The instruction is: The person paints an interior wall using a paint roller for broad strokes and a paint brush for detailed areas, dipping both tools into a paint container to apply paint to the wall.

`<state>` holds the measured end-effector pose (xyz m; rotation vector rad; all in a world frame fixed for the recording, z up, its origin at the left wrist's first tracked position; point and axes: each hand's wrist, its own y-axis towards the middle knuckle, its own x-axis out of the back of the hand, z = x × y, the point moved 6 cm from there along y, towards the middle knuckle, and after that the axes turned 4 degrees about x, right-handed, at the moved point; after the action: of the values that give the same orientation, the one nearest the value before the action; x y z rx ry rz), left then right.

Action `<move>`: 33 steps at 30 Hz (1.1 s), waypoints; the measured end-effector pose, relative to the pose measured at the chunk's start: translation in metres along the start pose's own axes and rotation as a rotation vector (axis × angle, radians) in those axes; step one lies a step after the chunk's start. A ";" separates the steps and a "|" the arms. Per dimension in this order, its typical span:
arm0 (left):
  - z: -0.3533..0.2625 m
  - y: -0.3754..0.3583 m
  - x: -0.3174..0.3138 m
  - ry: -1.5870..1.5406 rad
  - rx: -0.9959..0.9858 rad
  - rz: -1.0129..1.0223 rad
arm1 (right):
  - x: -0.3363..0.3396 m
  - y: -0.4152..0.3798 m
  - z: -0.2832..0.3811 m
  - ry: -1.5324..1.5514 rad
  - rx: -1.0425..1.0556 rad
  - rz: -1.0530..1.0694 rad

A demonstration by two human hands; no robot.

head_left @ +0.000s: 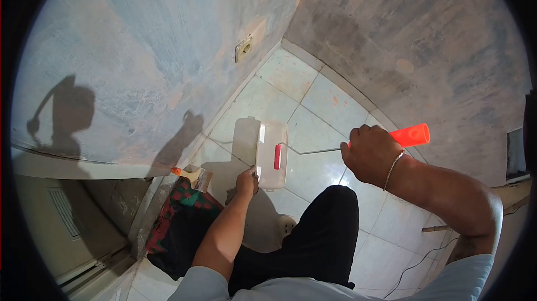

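Note:
A clear plastic box (267, 153) with a red latch (277, 156) lies on the white tiled floor (313, 100) near the wall corner. My left hand (246, 182) reaches down and grips the box's near edge with curled fingers. My right hand (370, 154) is raised to the right of the box and closed around a tool with an orange handle (413, 134). The tool's thin metal rod (319, 150) points left toward the box. A bracelet sits on my right wrist.
A small orange-handled tool (189, 173) lies by the wall foot, beside a red and green patterned cloth (178, 210). A wall socket (243, 48) sits on the patchy wall. My black-trousered knee (330, 217) is below the box. A thin cable (420, 261) runs over the tiles at right.

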<state>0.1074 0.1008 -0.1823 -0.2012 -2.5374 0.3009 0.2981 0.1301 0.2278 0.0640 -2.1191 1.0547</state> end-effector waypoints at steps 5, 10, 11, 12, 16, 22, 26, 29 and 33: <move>0.000 0.001 -0.004 0.003 0.085 0.086 | 0.005 0.006 0.010 0.042 0.016 0.057; 0.021 0.004 -0.014 -0.003 0.083 0.028 | 0.003 0.023 0.024 0.068 0.090 0.197; 0.024 0.004 -0.016 0.008 0.069 0.022 | 0.002 0.027 0.027 0.067 0.081 0.208; 0.020 0.004 -0.013 0.020 0.055 0.015 | -0.001 0.030 0.030 0.066 0.073 0.218; -0.005 -0.002 0.002 -0.018 0.056 0.045 | -0.016 0.043 0.040 0.073 0.050 0.223; -0.005 -0.003 0.000 -0.024 0.134 0.109 | -0.020 0.043 0.047 0.100 0.075 0.200; -0.009 -0.003 0.005 -0.008 0.088 0.077 | -0.018 0.038 0.055 0.125 0.018 0.176; -0.011 -0.005 0.006 -0.012 0.094 0.067 | -0.020 0.035 0.061 0.089 0.033 0.224; -0.010 -0.001 0.005 0.016 0.116 0.131 | -0.018 0.037 0.063 0.156 0.032 0.153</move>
<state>0.1088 0.1025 -0.1718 -0.3235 -2.4870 0.4941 0.2596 0.1049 0.1680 -0.1630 -1.9906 1.1448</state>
